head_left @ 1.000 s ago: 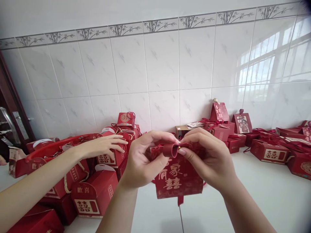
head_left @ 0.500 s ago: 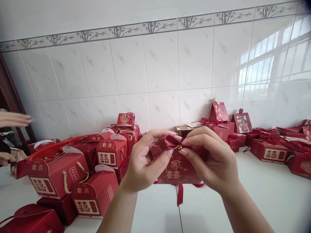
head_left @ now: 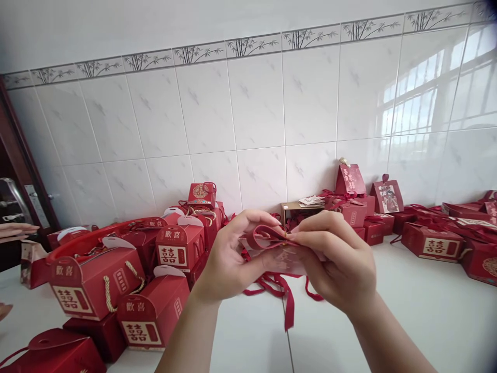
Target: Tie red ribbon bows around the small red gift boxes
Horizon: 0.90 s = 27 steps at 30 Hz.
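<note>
Both hands are raised at the centre, around the top of a small red gift bag [head_left: 289, 265] with pale lettering. A looped red ribbon [head_left: 259, 237] stands at its top. My left hand [head_left: 233, 256] pinches the ribbon loop from the left, its thumb below and fingers behind. Close beside it, my right hand [head_left: 334, 259] pinches the ribbon at a small gold-coloured piece with thumb and forefinger. Red ribbon tails [head_left: 288, 305] hang under the bag over the white table [head_left: 248, 336]. The fingers hide part of the bag.
Red boxes [head_left: 151, 311] with rope handles and a red tray [head_left: 93, 238] crowd the left. More red boxes [head_left: 430, 242] line the wall at right. An open carton [head_left: 301, 205] holds cards on top. Another person's hand [head_left: 17, 230] shows at far left.
The bag has tipped, so its lettered front shows less and more ribbon shows beneath. The ribbon loop looks wider. The other person's hands have moved down and left, off the bag there.
</note>
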{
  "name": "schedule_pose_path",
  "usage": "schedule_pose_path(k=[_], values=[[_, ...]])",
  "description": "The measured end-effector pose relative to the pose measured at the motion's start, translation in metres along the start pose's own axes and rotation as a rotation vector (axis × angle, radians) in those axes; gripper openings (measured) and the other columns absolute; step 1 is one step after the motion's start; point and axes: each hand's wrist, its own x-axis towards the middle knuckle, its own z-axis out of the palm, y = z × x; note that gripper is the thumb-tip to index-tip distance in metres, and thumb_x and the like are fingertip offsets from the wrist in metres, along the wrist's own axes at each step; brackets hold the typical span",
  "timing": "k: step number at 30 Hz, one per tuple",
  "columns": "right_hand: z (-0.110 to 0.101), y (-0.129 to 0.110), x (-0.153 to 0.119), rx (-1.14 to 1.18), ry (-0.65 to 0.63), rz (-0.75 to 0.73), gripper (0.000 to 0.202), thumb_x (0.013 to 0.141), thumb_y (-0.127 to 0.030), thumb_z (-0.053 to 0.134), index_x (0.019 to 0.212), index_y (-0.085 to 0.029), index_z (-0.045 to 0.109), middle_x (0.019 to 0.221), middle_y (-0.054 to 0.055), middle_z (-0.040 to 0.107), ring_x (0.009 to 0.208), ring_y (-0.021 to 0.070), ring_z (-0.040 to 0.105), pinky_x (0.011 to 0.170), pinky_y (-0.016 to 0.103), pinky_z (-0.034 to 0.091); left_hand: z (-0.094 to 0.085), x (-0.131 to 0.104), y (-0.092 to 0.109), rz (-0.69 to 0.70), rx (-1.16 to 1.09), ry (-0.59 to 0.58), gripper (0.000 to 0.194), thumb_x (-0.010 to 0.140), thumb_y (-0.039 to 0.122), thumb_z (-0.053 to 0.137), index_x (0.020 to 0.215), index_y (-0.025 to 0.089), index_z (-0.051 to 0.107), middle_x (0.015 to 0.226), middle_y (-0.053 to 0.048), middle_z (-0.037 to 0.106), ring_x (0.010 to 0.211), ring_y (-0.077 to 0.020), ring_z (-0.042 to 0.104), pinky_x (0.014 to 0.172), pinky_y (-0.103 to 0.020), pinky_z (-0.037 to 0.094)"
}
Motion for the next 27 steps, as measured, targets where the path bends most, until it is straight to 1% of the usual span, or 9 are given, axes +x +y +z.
schedule_pose_path(k=[2,4,8,10,14,16,21,25,27], values=[[0.004,0.001,-0.001,0.012,0.041,-0.006,0.022,0.081,-0.002,0.055,0.087,-0.022,0.060,0.076,0.003,0.060,0.067,0.0152,0.060,0.058,0.031,0.045,-0.002,0.000,-0.001,0.032,0.075,0.031,0.028,0.079,0.007,0.063,0.101,0.024,0.059,0.095,-0.002,0.066,0.084,-0.0132,0.065,0.075,-0.022,0.055],[0.006,0.004,-0.003,0.045,0.035,0.042,0.021,0.080,-0.004,0.056,0.089,-0.023,0.060,0.078,0.003,0.061,0.069,0.0162,0.061,0.061,0.032,0.046,-0.003,-0.001,-0.001,0.066,0.171,0.059,0.031,0.080,0.005,0.060,0.104,0.024,0.060,0.096,-0.002,0.067,0.086,-0.0124,0.064,0.077,-0.021,0.055],[0.005,0.007,-0.004,0.116,-0.149,0.245,0.029,0.081,-0.010,0.057,0.107,-0.024,0.057,0.094,0.005,0.064,0.084,0.0194,0.062,0.073,0.035,0.049,-0.005,-0.003,-0.002,0.103,0.309,0.066,0.039,0.080,0.000,0.056,0.110,0.025,0.058,0.100,-0.002,0.067,0.089,-0.0134,0.066,0.077,-0.022,0.056],[0.004,0.007,-0.004,0.134,-0.219,0.274,0.030,0.083,-0.008,0.053,0.109,-0.024,0.056,0.099,0.006,0.064,0.091,0.0201,0.062,0.076,0.036,0.049,-0.007,-0.004,-0.004,0.134,0.380,0.057,0.041,0.079,-0.003,0.052,0.110,0.024,0.057,0.102,-0.003,0.067,0.090,-0.0150,0.066,0.075,-0.024,0.057],[0.005,0.003,-0.003,0.139,-0.211,0.292,0.026,0.084,-0.006,0.051,0.099,-0.024,0.060,0.098,0.005,0.064,0.097,0.0200,0.061,0.078,0.035,0.049,-0.008,-0.004,-0.008,0.172,0.519,0.074,0.037,0.077,-0.002,0.053,0.104,0.023,0.056,0.096,-0.004,0.068,0.093,-0.0180,0.066,0.074,-0.025,0.057],[0.007,0.002,-0.003,0.130,-0.175,0.308,0.024,0.083,-0.005,0.052,0.096,-0.023,0.060,0.095,0.004,0.064,0.095,0.0194,0.061,0.078,0.035,0.049,-0.006,-0.003,-0.008,0.129,0.500,0.089,0.032,0.078,0.001,0.055,0.102,0.022,0.056,0.095,-0.004,0.067,0.092,-0.0185,0.066,0.072,-0.026,0.058],[0.013,0.000,-0.006,0.069,-0.083,0.294,0.021,0.083,-0.004,0.052,0.089,-0.022,0.060,0.091,0.004,0.063,0.087,0.0179,0.061,0.073,0.034,0.048,-0.001,-0.001,-0.007,-0.026,0.355,0.119,0.025,0.079,0.007,0.056,0.098,0.022,0.055,0.097,-0.003,0.065,0.083,-0.0140,0.067,0.069,-0.023,0.058],[0.018,0.000,-0.009,0.015,-0.060,0.279,0.023,0.082,-0.002,0.051,0.089,-0.022,0.061,0.089,0.004,0.064,0.083,0.0173,0.061,0.071,0.034,0.048,-0.001,0.002,-0.003,-0.113,0.343,0.129,0.021,0.080,0.011,0.057,0.096,0.023,0.051,0.084,0.001,0.067,0.075,-0.0123,0.066,0.063,-0.020,0.056],[0.017,0.002,-0.008,0.051,-0.089,0.300,0.021,0.083,-0.005,0.052,0.088,-0.023,0.062,0.089,0.004,0.065,0.084,0.0177,0.061,0.071,0.034,0.049,-0.003,0.002,0.002,-0.170,0.362,0.121,0.019,0.080,0.015,0.060,0.092,0.023,0.049,0.079,0.002,0.067,0.072,-0.0133,0.066,0.062,-0.021,0.056]])
